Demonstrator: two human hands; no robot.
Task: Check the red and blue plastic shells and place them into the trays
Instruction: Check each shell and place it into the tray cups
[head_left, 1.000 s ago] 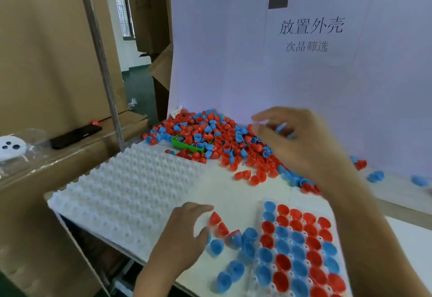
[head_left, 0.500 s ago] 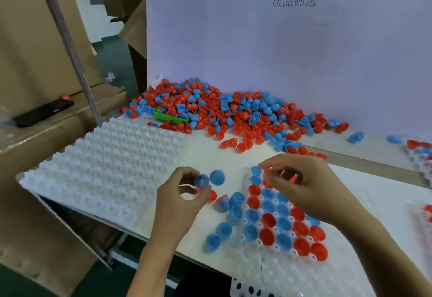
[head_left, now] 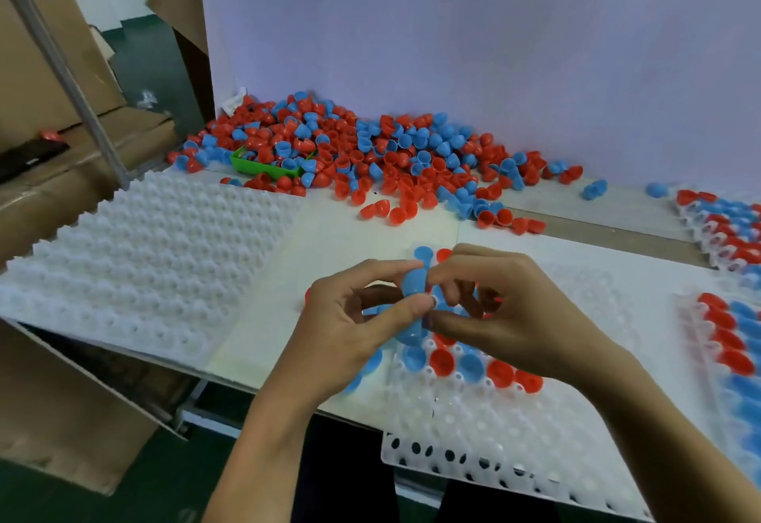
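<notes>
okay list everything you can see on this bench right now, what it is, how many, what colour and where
Shell pile: many, red and blue, back of bench by the wall.
Green bin: one, in the pile's left part.
Empty tray: one, white, left.
Centre tray: one, white, partly filled with red and blue shells.
Right trays: at least two, holding red and blue shells, right edge.
Held shell: one, blue, between both hands.
Left hand: pinches the held shell.
Right hand: fingertips on it too.

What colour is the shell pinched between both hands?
Blue shell, clearest in the head view.
</notes>
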